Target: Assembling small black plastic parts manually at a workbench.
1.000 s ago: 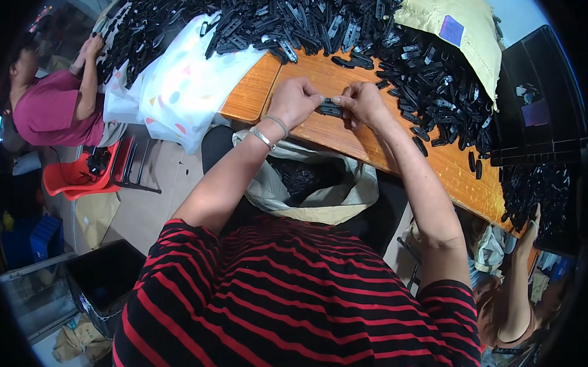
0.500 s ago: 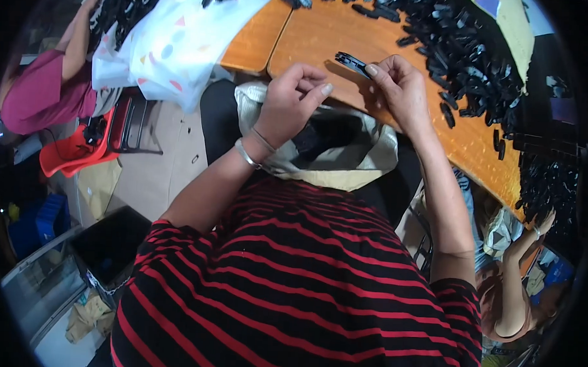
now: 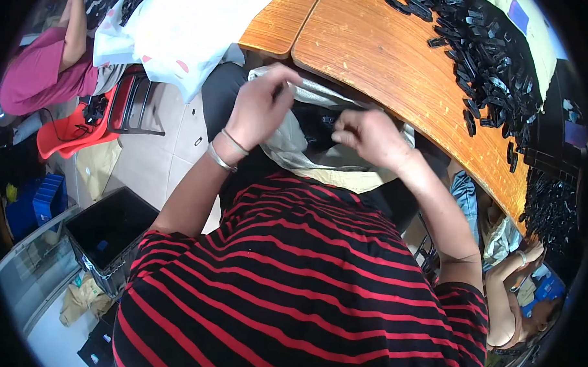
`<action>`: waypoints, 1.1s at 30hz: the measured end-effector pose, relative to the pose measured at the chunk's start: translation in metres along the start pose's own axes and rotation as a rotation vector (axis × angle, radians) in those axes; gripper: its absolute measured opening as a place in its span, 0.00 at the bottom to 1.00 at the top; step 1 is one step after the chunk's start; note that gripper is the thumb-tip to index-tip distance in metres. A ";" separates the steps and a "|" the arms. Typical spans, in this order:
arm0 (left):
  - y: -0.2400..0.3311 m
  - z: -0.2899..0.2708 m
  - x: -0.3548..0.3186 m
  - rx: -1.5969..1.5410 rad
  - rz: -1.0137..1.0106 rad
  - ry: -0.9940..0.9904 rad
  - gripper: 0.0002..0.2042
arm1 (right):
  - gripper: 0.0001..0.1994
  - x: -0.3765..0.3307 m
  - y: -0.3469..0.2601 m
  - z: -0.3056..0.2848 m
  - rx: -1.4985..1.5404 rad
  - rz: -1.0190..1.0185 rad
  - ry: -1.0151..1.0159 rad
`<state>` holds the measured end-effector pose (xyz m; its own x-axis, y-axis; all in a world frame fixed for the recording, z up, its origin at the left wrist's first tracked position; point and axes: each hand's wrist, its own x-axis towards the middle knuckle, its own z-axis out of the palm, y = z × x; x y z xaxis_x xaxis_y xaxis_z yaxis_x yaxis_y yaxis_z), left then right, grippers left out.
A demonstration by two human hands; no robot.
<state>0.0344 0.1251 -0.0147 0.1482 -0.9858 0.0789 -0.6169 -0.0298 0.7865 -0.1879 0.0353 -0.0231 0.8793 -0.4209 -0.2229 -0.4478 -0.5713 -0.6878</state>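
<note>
My right hand point(image 3: 373, 138) hangs over the mouth of a pale woven sack point(image 3: 336, 178) in my lap. Its fingers are curled and blurred, so whether anything remains between them does not show. Just beside the fingertips, against the sack's dark inside, is a small glinting black piece point(image 3: 328, 120). My left hand point(image 3: 257, 111) is above the sack's left side, thumb and bent fingers apart, with nothing visible in it. A bracelet and a thin band circle that wrist.
On the wooden table point(image 3: 369, 57) ahead, many elongated black pieces point(image 3: 489, 74) lie heaped to the right. A white plastic bag point(image 3: 176, 37) lies at the left. A black crate point(image 3: 111, 229) stands on the floor. Other people work at far left point(image 3: 45, 65) and lower right point(image 3: 507, 301).
My right hand has come down and left from above the table to the sack; the black piece it held no longer shows clearly in its fingers. My left hand has shifted left.
</note>
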 end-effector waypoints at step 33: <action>-0.070 0.098 0.029 0.022 0.198 0.165 0.04 | 0.11 0.093 0.286 0.289 -3.372 -0.761 1.224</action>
<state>0.0065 0.0828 -0.1273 0.1459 -0.9327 0.3299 -0.6630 0.1553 0.7324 -0.1869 0.0366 -0.4405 0.9206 0.3366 -0.1979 -0.2468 0.8944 0.3731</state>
